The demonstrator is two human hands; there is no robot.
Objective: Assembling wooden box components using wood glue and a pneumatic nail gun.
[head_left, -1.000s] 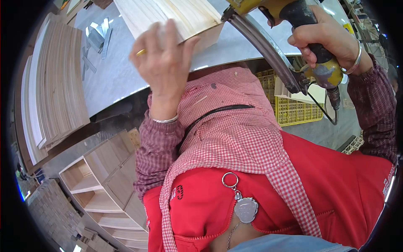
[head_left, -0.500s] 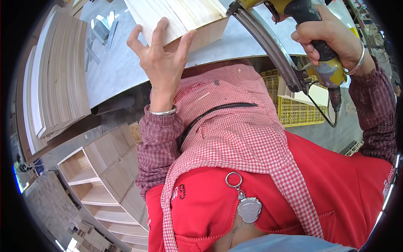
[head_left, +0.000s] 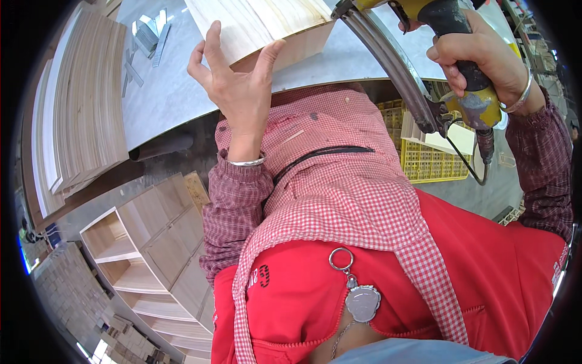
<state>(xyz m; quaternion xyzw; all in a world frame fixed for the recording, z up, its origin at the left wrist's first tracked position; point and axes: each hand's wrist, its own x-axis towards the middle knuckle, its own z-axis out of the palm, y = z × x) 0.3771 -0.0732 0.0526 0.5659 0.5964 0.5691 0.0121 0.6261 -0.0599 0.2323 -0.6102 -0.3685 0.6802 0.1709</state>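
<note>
A pale wooden box (head_left: 264,21) rests on the work table at the top of the head view, with its far part out of frame. My left hand (head_left: 239,91) holds its near left edge, fingers spread over the top face and thumb along the near side. In my right hand (head_left: 482,57) is the black grip of a yellow pneumatic nail gun (head_left: 388,64). Its long metal magazine slants up to the box's right corner. The gun's nose is partly cut off by the frame, so I cannot tell whether it touches the wood.
Strips of staples or nails (head_left: 147,41) lie on the grey-white table (head_left: 163,97). A tall stack of thin wooden boards (head_left: 91,91) stands at its left. Below left are stacked wooden boxes (head_left: 157,236). A yellow crate (head_left: 433,167) with wood pieces and the gun's air hose (head_left: 483,173) are at right.
My left hand has turned slightly, its wrist shifting right and its index finger moving left across the box. The box appears slightly farther right. The nail gun stays at the box's right corner.
</note>
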